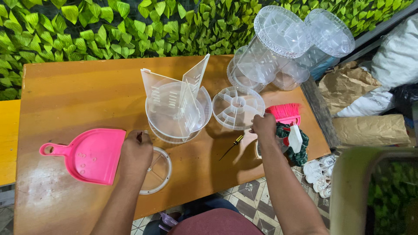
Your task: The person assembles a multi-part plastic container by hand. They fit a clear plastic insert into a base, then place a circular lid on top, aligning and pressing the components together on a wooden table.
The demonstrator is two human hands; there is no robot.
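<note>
Bare tabletop (78,91) behind pink dustpan (89,154)

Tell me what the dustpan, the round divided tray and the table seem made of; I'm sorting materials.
Dustpan: pink plastic, apparently moulded, smooth with a soft sheen. Round divided tray: clear rigid plastic, since the table shows through it. Table: looks like varnished wood or laminate, orange-brown and glossy with reflections.

The table (87,87) is orange-brown wood. On its near left lies a pink dustpan (89,154). The round trays (238,107) and tall containers (278,43) at the middle and far right are clear plastic. The brush (285,113) has pink bristles and a white handle, over a green cloth (300,148). The small screwdriver (233,145) is yellow and black. The far wall of leaves (109,26) is green.
</note>
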